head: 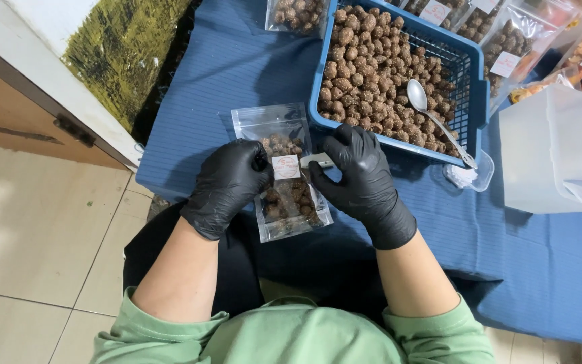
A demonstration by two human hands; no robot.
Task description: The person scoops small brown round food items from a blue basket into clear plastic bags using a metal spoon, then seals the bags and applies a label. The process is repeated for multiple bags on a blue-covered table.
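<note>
A clear plastic pouch [289, 199] filled with brown round snack balls lies on the blue cloth, a small white sticker [285, 166] on its front. My left hand [227, 185], in a black glove, presses on the pouch's left side by the sticker. My right hand [362, 182], also gloved in black, pinches a small white sticker strip [318, 160] at the pouch's right edge. Just beyond my right hand stands a blue plastic basket [474, 74] heaped with the same brown balls, with a metal spoon [432, 118] resting on them.
Several filled, stickered pouches [506, 40] lie behind the basket, another pouch [296, 15] at the top. A translucent white tub [547, 155] stands at the right, a small clear lid [469, 176] beside the basket. The blue cloth's edge [163, 189] drops to a tiled floor on the left.
</note>
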